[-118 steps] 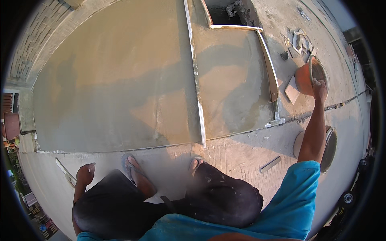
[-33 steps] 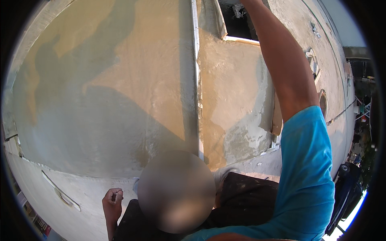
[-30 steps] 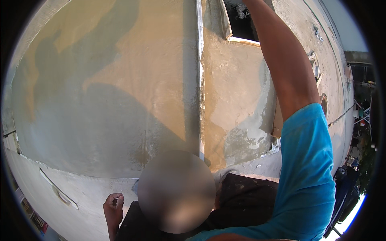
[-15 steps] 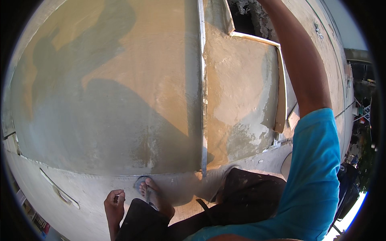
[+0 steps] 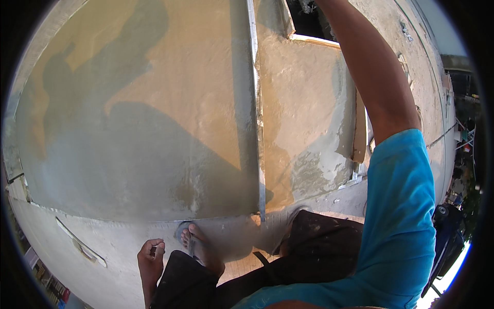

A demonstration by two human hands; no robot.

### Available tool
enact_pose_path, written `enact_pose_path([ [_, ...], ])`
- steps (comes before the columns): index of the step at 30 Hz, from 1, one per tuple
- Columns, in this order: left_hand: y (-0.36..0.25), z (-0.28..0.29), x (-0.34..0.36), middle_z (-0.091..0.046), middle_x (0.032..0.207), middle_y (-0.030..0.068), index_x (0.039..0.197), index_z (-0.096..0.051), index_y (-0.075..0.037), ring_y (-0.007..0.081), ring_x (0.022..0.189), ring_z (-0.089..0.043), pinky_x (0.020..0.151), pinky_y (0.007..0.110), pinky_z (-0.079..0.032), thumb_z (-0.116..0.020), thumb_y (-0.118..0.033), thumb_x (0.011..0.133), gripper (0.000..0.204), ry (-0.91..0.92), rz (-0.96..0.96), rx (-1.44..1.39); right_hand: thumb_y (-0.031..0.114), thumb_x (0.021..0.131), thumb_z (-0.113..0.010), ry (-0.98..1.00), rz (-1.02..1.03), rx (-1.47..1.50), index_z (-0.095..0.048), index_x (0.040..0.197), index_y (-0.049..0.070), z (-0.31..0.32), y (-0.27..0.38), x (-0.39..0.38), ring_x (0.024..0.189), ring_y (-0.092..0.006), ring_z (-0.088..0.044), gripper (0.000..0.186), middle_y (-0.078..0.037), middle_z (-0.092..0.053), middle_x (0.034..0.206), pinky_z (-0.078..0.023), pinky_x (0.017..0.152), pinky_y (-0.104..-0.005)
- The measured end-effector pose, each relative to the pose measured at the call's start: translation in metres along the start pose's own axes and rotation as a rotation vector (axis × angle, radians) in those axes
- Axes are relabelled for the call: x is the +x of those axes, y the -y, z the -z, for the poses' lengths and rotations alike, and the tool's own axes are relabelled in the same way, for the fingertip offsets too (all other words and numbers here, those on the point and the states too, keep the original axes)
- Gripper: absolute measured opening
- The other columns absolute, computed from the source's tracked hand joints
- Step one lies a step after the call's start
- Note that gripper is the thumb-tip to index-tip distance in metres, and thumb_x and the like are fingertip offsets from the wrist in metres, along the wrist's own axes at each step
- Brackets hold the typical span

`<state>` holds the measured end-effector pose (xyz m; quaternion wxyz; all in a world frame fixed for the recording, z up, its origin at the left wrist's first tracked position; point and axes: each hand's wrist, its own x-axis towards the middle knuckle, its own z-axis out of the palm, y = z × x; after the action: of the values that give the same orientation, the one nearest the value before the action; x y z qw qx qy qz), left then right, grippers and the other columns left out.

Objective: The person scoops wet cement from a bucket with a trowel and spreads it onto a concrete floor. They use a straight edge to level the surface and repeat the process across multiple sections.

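Observation:
Low at the left, my left hand (image 5: 151, 257) hangs beside my knee. Its fingers are curled in toward the thumb, and nothing shows between them. My right arm stretches up past the picture's top edge, so the right hand is out of sight. Under the arm lies a smooth, wet-looking grey concrete surface (image 5: 170, 170), with my shadow across it. A long, narrow light strip (image 5: 256, 92) runs from the far edge down toward my feet, splitting the surface. To its right is a smaller wet patch (image 5: 309, 103), shiny near its lower right corner.
Boards (image 5: 359, 129) edge the right patch, and a dark opening (image 5: 307, 23) lies beyond it. My sandalled foot (image 5: 193, 242) stands on the pale ledge along the near edge. A thin bent strip (image 5: 80, 242) lies left. At far right is a dark vehicle (image 5: 446, 239).
My right arm has swung a little to the left, covering more of the right patch's far corner. The left hand has shifted slightly right and up. The whole view has tilted a little.

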<state>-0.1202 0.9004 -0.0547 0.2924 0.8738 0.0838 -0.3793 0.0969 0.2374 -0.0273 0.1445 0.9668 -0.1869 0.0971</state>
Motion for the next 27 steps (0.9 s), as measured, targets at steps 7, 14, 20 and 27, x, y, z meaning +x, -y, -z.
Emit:
enact_pose_path([
  [7, 0.0, -0.004, 0.004, -0.067, 0.083, 0.0069, 0.103, -0.067, 0.001, 0.0132, 0.074, -0.061, 0.068, 0.028, -0.049, -0.066, -0.017, 0.094, 0.02, 0.023, -0.019, -0.005, 0.019, 0.081, -0.062, 0.05, 0.031, -0.021, -0.075, 0.086, 0.004, 0.046, -0.003, -0.064, 0.089, -0.037, -0.07, 0.02, -0.021, -0.072, 0.092, -0.056, 0.075, -0.0468],
  [14, 0.009, 0.002, -0.002, -0.067, 0.083, 0.007, 0.104, -0.067, 0.001, 0.0136, 0.075, -0.061, 0.069, 0.029, -0.049, -0.066, -0.018, 0.095, 0.022, 0.002, -0.039, 0.022, 0.018, 0.077, -0.061, 0.146, 0.075, 0.034, -0.074, 0.085, 0.004, 0.085, 0.008, -0.118, 0.084, -0.0401, -0.069, 0.02, -0.022, -0.071, 0.088, -0.055, 0.074, -0.0475],
  [20, 0.003, -0.008, 0.003, -0.067, 0.083, 0.0072, 0.105, -0.067, 0.002, 0.0137, 0.076, -0.061, 0.069, 0.029, -0.049, -0.065, -0.016, 0.095, 0.021, 0.021, -0.124, -0.014, 0.017, 0.078, -0.062, -0.007, 0.031, 0.015, -0.073, 0.084, 0.003, 0.048, 0.002, -0.091, 0.084, -0.0377, -0.07, 0.019, -0.02, -0.071, 0.087, -0.056, 0.071, -0.047],
  [27, 0.001, -0.012, -0.002, -0.066, 0.085, 0.0071, 0.106, -0.067, 0.002, 0.0135, 0.075, -0.06, 0.069, 0.029, -0.049, -0.064, -0.015, 0.095, 0.02, 0.018, -0.082, -0.017, 0.016, 0.079, -0.063, 0.112, 0.017, -0.007, -0.074, 0.084, 0.006, 0.05, 0.01, -0.112, 0.084, -0.0362, -0.071, 0.016, -0.019, -0.072, 0.089, -0.056, 0.071, -0.0461],
])
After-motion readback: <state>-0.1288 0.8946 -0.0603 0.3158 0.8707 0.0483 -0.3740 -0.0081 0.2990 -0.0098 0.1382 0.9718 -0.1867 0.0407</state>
